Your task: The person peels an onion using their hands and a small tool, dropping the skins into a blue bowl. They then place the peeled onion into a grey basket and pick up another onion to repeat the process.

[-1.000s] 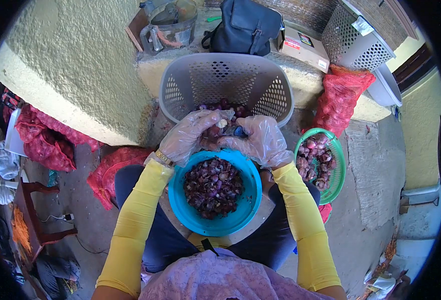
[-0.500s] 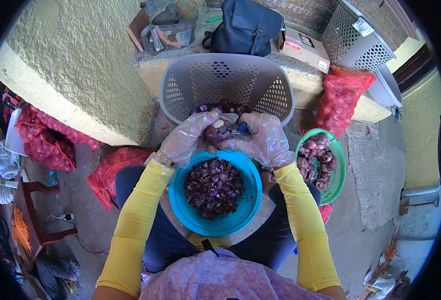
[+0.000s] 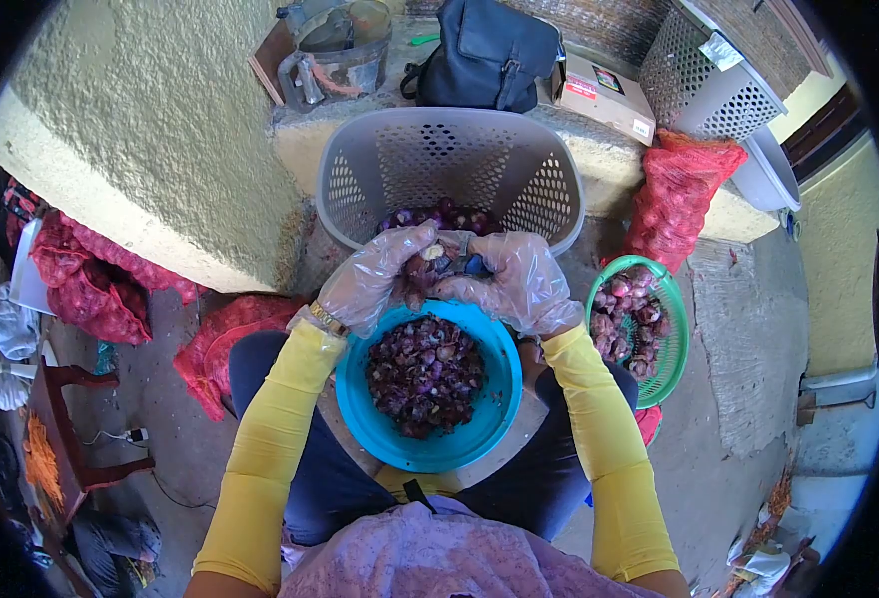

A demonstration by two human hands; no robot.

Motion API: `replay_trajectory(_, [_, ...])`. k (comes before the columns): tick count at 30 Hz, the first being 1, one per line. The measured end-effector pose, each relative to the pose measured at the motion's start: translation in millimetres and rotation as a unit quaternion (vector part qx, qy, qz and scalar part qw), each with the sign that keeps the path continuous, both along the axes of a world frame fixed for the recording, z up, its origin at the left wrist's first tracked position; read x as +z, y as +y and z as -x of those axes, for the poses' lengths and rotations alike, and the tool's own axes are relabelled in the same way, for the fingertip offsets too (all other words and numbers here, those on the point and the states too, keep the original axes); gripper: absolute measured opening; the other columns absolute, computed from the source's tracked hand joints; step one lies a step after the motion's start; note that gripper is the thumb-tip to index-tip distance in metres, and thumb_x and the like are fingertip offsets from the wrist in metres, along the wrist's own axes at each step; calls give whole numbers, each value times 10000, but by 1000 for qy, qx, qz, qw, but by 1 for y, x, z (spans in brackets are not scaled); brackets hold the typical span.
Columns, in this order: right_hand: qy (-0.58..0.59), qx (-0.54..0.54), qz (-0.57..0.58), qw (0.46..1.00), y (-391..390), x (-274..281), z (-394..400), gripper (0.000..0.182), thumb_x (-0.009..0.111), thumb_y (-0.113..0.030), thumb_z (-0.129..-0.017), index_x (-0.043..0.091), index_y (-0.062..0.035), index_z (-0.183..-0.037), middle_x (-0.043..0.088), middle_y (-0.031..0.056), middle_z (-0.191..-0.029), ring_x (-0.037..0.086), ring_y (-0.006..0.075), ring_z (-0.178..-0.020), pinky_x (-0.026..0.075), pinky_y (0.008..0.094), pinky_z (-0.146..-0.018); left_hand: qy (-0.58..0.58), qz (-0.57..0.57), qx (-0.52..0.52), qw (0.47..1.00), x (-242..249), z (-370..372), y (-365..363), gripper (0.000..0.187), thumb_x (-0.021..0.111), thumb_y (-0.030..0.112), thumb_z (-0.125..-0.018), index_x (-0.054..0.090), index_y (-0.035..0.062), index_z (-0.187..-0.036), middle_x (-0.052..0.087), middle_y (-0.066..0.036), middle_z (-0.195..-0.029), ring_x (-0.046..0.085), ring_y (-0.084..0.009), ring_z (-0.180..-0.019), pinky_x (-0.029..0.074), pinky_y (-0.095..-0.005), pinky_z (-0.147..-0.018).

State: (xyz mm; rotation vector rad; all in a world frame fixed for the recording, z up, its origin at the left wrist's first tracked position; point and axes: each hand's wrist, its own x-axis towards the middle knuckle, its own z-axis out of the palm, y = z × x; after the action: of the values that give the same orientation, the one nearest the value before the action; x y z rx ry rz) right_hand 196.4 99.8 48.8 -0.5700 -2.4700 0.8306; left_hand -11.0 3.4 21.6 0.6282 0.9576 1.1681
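My left hand, in a clear plastic glove, is closed around a red onion above the near side of the grey basket. My right hand, gloved the same way, grips what looks like a small knife with a dark blue handle, close against the onion. Fingers hide most of the blade. Below both hands, a blue basin holds a heap of onion skins and trimmings. Beyond them, the grey basket has several purple onions in its bottom.
At right stands a green basket of unpeeled onions, with a red mesh sack behind it. More red sacks lie to the left. A black bag and a cardboard box sit on the ledge. A wooden stool is far left.
My right hand has moved slightly inward and turned, its thumb now closer to the onion. The onion has tilted a little in my left hand.
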Motion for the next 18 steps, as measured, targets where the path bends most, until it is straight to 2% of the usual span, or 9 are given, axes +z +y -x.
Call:
replay_trajectory(2, [10,0,-2,1000,-1,1,0,456,850,-445,-854,788,-97,-1142,719,206,-806,710,414,-750,553,438,-701,-16,-21,-11,1000,-12,2,3,437,616,482,-1058,728,85,-1202,681,16,-897,622,-69,-723,493,-231,-547])
replay_trajectory(4, [4,4,-3,1000,-1,3,0,392,824,-439,-882,780,-58,-965,697,221,-773,694,424,-717,546,447,-672,-10,-32,-8,999,-17,2,5,457,605,492,-1061,729,75,-1199,683,14,-898,616,-68,-721,489,-231,-549])
replay_trajectory(7, [-9,-6,-10,1000,-3,2,1,434,813,-458,-890,738,-33,-842,683,222,-745,695,425,-711,540,463,-656,-3,-29,-2,1000,-6,0,2,490,592,503,-1065,728,55,-1210,685,9,-904,611,-67,-726,486,-234,-556])
replay_trajectory(11, [-57,-3,-88,994,-1,-8,2,496,791,-532,-888,745,-40,-846,676,203,-713,695,419,-698,537,481,-645,-10,-38,10,999,-10,0,5,514,586,493,-1073,703,41,-1288,699,1,-947,624,-69,-750,493,-234,-568])
replay_trajectory(12, [-72,10,-137,988,0,-9,2,509,743,-580,-904,757,-71,-921,685,187,-716,699,407,-694,545,491,-639,-10,-38,10,999,-1,-5,5,514,586,493,-1073,703,41,-1288,699,1,-947,624,-69,-750,493,-234,-568])
replay_trajectory(13, [-87,22,-186,979,0,-10,2,537,695,-628,-920,770,-102,-997,693,172,-719,704,395,-690,553,502,-633,-52,9,50,997,16,-14,3,515,580,487,-1078,691,42,-1313,707,-2,-975,622,-69,-749,491,-235,-567])
replay_trajectory(15, [-81,41,-176,980,-1,-7,3,537,698,-629,-917,768,-100,-978,702,166,-732,705,392,-694,553,502,-638,-93,56,91,990,19,-11,2,517,574,482,-1084,679,44,-1338,715,-4,-1003,621,-70,-747,489,-235,-566])
replay_trajectory(16, [-75,59,-167,981,-3,-6,3,537,701,-629,-914,767,-98,-960,710,160,-746,706,388,-698,554,501,-644,-100,13,39,994,9,3,2,476,579,442,-1089,671,26,-1302,724,-60,-1084,674,-134,-881,561,-294,-729])
replay_trajectory(18, [-81,66,-181,978,-5,-1,2,542,716,-631,-899,767,-93,-944,715,156,-758,709,386,-706,556,500,-653,-107,-31,-13,994,-6,10,4,437,584,403,-1095,662,9,-1265,733,-116,-1166,727,-197,-1015,633,-353,-892])
